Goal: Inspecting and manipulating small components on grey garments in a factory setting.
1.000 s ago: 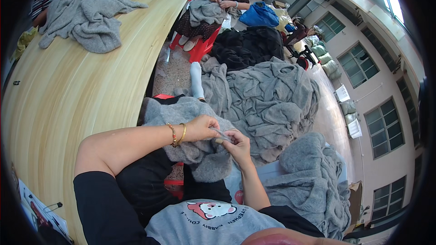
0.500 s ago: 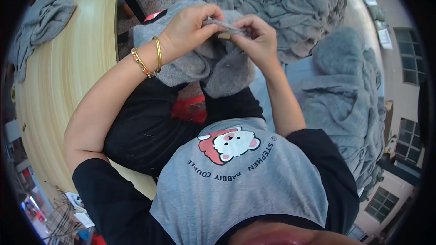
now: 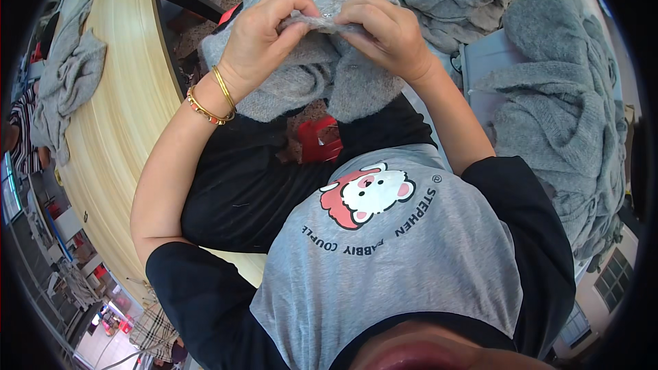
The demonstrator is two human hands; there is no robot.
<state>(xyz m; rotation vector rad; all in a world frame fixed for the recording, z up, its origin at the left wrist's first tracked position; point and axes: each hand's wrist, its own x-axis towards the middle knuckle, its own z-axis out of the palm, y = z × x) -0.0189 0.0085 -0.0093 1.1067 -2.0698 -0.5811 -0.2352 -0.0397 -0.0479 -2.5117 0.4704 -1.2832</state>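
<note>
Lettering in dark print curves beside a red-and-white cartoon animal on my grey shirt, nearer my body than either grip. My left grip and right grip are both narrow, each pinching a raised edge of one grey knit piece. It lies over my lap, beneath and around both grips: fuzzy, soft-folded, with a rounded flap below the right grip. A tiny shiny spot shows between the fingertips; its nature cannot be made out. My hands hide part of the edge. Beyond the right grip, a grey knit heap is cut off at the top. Left of the grips, the worktop bears grey knitwear.
</note>
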